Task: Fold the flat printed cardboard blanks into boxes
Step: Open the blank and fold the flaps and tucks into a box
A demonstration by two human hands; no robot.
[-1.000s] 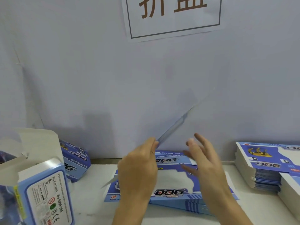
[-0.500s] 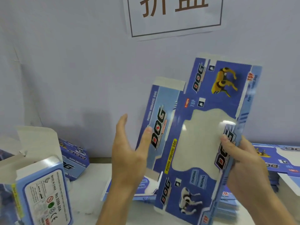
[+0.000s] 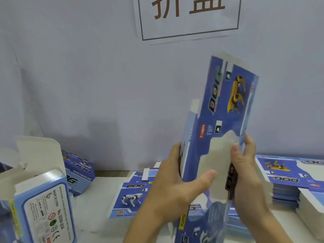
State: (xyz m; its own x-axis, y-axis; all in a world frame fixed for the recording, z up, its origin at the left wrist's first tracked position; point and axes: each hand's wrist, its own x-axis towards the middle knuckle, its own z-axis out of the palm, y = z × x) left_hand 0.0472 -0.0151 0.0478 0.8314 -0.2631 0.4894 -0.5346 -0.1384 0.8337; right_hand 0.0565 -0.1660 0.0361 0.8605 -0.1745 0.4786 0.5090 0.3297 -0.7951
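A blue printed cardboard blank (image 3: 226, 106) with a yellow dog picture and a clear window stands upright in front of me, partly bent along its creases. My left hand (image 3: 177, 183) grips its left edge, thumb across the window. My right hand (image 3: 245, 174) grips its right edge, fingers curled round it. A flat blank (image 3: 129, 197) with a white dog picture lies on the table under my hands. A stack of flat blanks (image 3: 287, 174) sits at the right.
An opened-up box (image 3: 40, 206) with its white flaps up stands at the near left. Another folded box (image 3: 78, 172) lies behind it by the wall. A paper sign (image 3: 189, 16) hangs on the grey wall.
The blank was lifted off the table and turned upright. My left hand went from open beside it to gripping its left edge, and the blank has narrowed as its sides bend.
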